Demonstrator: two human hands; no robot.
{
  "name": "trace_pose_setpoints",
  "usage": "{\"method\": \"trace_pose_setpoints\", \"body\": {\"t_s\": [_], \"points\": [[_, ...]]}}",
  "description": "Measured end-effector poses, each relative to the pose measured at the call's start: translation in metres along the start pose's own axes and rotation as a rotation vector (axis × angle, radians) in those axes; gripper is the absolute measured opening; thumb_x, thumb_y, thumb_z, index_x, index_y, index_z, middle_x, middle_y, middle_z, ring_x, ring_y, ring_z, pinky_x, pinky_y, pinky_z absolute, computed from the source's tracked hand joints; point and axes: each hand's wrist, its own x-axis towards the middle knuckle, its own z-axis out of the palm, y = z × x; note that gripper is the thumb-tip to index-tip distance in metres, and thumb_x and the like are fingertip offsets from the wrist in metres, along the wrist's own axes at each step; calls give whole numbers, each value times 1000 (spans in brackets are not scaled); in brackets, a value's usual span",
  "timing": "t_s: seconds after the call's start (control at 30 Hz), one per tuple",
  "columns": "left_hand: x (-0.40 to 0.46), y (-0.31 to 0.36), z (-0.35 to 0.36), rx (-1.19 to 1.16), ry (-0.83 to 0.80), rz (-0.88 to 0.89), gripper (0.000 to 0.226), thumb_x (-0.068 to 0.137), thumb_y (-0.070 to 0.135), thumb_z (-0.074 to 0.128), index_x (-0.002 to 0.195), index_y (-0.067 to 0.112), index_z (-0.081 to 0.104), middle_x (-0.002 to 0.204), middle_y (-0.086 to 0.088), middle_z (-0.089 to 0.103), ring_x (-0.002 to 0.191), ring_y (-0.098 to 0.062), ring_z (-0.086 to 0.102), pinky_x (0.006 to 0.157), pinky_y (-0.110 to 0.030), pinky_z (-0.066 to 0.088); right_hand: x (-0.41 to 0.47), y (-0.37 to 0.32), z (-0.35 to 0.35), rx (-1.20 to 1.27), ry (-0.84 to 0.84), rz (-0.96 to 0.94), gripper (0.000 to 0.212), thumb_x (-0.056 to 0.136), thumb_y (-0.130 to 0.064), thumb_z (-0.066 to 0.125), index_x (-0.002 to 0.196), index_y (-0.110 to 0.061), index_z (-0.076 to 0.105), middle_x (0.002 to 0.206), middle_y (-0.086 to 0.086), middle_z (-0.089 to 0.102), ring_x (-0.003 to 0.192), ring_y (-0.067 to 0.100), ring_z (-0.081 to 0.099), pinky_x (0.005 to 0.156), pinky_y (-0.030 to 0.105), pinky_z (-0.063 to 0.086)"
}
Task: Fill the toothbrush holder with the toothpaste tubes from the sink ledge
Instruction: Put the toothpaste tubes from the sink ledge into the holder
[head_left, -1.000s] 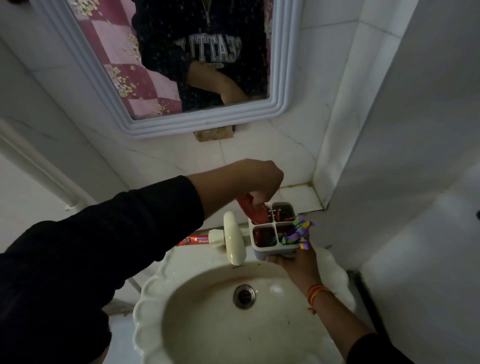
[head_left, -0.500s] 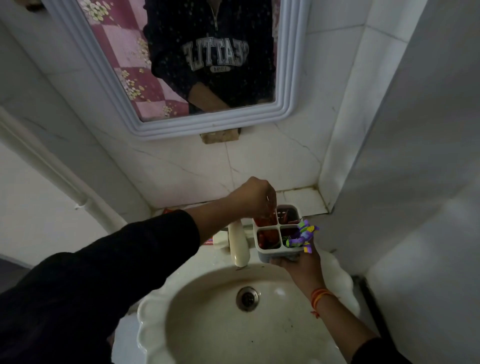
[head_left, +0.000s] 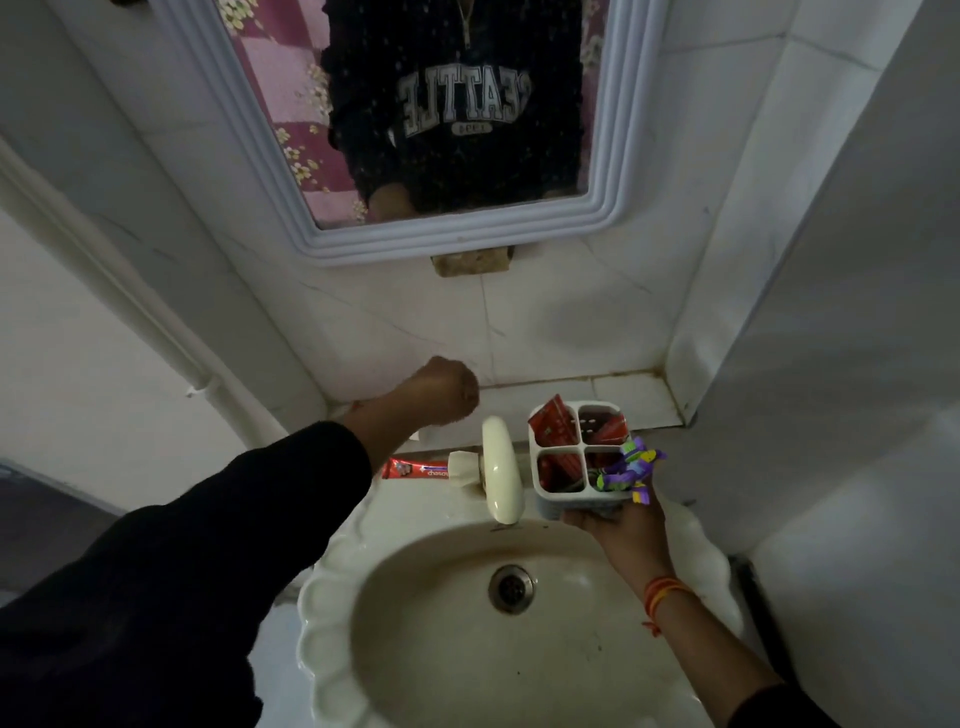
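My right hand (head_left: 618, 535) grips a white toothbrush holder (head_left: 582, 504) with several compartments from below, beside the tap. Red toothpaste tubes (head_left: 553, 423) stand in its compartments, and a purple toy figure (head_left: 631, 467) is fixed to its right side. My left hand (head_left: 441, 389) hovers over the ledge left of the tap, fingers curled down; what is under them is hidden. One red toothpaste tube (head_left: 415, 470) lies flat on the sink ledge behind the tap handle.
A cream tap (head_left: 501, 470) sits at the back of the scalloped white sink (head_left: 332, 592), with a drain (head_left: 511, 590) in the bowl. A framed mirror (head_left: 467, 228) hangs above on the tiled wall. A white wall closes in on the right.
My left hand let go of the red tube in the holder's back-left compartment and moved left over the ledge. The holder stayed in my right hand.
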Motion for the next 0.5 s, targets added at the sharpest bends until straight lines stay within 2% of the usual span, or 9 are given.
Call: {"method": "trace_pose_setpoints", "body": {"t_s": [0.03,0.1,0.17,0.27,0.33,0.4,0.5], "points": [[0,-12,9,104,-65,-20,20,85,10,73,104,12,78,107,-11,75,93,-26,73,87,-34,59,0,1,1,8,-15,-8,73,69,36,69,135,15,45,123,19,60,81,-14,70,58,6,55],[-4,-29,27,264,-193,-37,37,72,10,82,107,20,76,112,-6,72,99,-23,69,81,-29,55,3,10,-2,-35,3,-10,79,65,33,75,135,12,47,123,19,63,86,-13,70,62,8,57],[-12,-35,42,402,-255,-41,45,67,16,88,110,21,74,112,-6,67,103,-25,65,78,-31,52,4,19,-6,-134,37,4,85,60,23,86,135,3,52,120,16,68,96,-7,71,72,14,61],[-18,-36,61,540,-194,-14,36,79,21,81,113,15,70,105,-7,68,97,-27,68,80,-37,58,2,19,-11,-199,49,-13,88,57,15,92,134,-3,54,121,11,71,108,10,71,83,23,63],[-18,-35,65,586,-155,9,28,85,24,74,111,14,69,103,-7,71,97,-26,68,81,-39,58,4,20,-11,-199,45,-30,86,58,19,89,134,0,53,120,14,70,102,4,72,80,24,64],[-17,-33,64,582,-154,21,32,86,28,73,113,14,67,104,-7,70,97,-24,66,80,-37,57,5,20,-11,-186,43,-25,85,59,25,85,135,4,52,120,17,69,97,0,73,74,18,62],[-14,-32,50,498,-133,26,41,86,36,71,120,13,62,112,-11,63,99,-28,65,80,-39,56,5,22,-12,-235,57,-3,85,56,11,94,131,-5,57,120,8,73,107,11,72,89,32,62]]}}
